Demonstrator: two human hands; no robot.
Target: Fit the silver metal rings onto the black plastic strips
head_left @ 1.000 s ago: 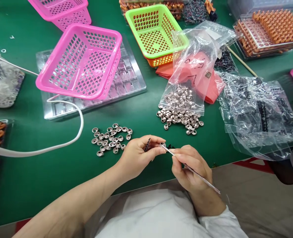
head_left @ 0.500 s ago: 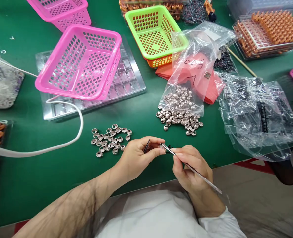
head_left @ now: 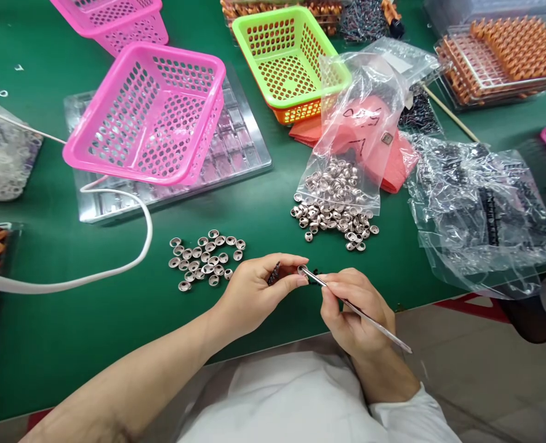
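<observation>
My left hand (head_left: 258, 289) pinches a small silver metal cup (head_left: 302, 269) between thumb and forefinger. A black toothed strip (head_left: 274, 273) pokes out between the fingers of that hand. In my right hand (head_left: 360, 311) is a thin metal tool, apparently tweezers (head_left: 377, 324), held like a pen. Its tip meets the cup. Some small black pieces (head_left: 316, 277) lie behind the tip, partly hidden. To the left of my hands, several loose metal cups (head_left: 207, 258) are spread on the green table (head_left: 162, 332). A larger heap of cups (head_left: 332, 212) spills from a clear plastic bag (head_left: 346, 141).
A pink basket (head_left: 203, 147) rests on a clear compartment tray (head_left: 249, 144), with a white cable (head_left: 148, 234) curving beside it. Behind stands a green basket (head_left: 300, 101). At right lie clear bags with black parts (head_left: 485, 215) and trays of copper-coloured parts (head_left: 517, 52).
Almost nothing differs. Both hands keep their hold, with the tool tip still at the cup; the whole view has shifted very slightly.
</observation>
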